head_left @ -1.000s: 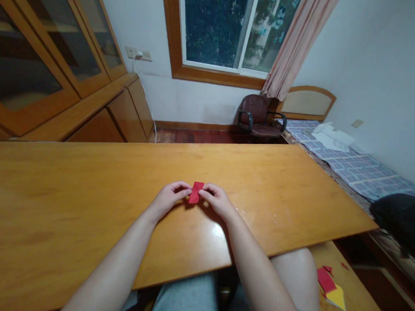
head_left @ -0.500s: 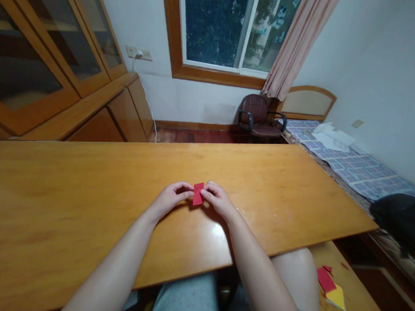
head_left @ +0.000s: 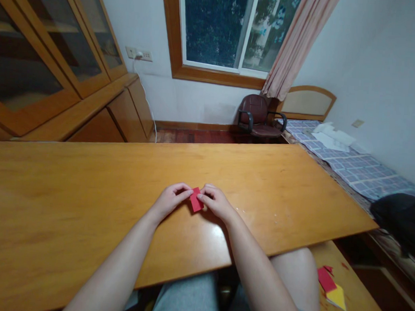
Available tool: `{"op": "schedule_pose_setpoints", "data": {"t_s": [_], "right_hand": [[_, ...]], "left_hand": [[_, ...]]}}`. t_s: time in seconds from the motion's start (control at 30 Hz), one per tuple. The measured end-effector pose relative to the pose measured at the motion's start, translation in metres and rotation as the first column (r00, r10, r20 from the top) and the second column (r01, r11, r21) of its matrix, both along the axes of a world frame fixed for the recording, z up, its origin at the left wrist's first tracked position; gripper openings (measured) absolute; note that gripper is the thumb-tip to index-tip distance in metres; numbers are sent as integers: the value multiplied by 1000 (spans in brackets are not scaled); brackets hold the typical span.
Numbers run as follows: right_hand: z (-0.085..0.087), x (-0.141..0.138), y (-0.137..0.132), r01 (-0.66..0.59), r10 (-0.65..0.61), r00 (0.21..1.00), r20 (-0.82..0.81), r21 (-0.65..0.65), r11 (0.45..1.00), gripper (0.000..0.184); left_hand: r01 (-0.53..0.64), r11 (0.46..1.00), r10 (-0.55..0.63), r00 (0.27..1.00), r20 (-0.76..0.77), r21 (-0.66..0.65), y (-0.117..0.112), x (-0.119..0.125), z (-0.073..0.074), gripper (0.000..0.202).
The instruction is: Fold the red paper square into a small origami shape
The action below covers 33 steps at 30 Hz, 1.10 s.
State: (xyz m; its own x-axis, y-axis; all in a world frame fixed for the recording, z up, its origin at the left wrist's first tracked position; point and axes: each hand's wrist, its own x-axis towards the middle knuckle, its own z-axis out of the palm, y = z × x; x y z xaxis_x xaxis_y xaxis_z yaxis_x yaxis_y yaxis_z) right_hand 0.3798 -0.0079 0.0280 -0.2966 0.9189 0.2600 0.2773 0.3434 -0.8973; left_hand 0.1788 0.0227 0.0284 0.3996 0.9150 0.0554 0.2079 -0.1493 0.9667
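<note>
A small red piece of paper is held just above the wooden table, between both hands. My left hand pinches its upper left edge with thumb and fingertips. My right hand grips the right side, the thumb lying across the paper's face. The paper looks rectangular and tilted; whether it is folded is hard to tell at this size.
Tiny whitish scraps lie on the table to the right. On a lower wooden surface at my right are red paper, yellow paper and red bits. A chair, a bed and a glass-door cabinet stand beyond.
The red paper has turned and shifted slightly down towards me. My left fingertips now pinch its upper left edge, where before they were at its left side.
</note>
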Motion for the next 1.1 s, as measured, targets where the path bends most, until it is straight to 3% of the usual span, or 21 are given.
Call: {"op": "schedule_pose_setpoints", "data": {"t_s": [0.33,0.67,1.1], "right_hand": [[-6,0,4,190,-192,976,-105,-26,981,19],[0,-5,-2,84,-85,996,26,10,996,16],[-6,-8,-1,169,-179,979,99,107,980,13]], "left_hand": [[-8,998,9,1000,10,-67,-3,1,2,27],[-16,998,19,998,-61,54,-3,2,-6,24],[-173,981,182,978,-103,93,-6,0,-7,26]]}}
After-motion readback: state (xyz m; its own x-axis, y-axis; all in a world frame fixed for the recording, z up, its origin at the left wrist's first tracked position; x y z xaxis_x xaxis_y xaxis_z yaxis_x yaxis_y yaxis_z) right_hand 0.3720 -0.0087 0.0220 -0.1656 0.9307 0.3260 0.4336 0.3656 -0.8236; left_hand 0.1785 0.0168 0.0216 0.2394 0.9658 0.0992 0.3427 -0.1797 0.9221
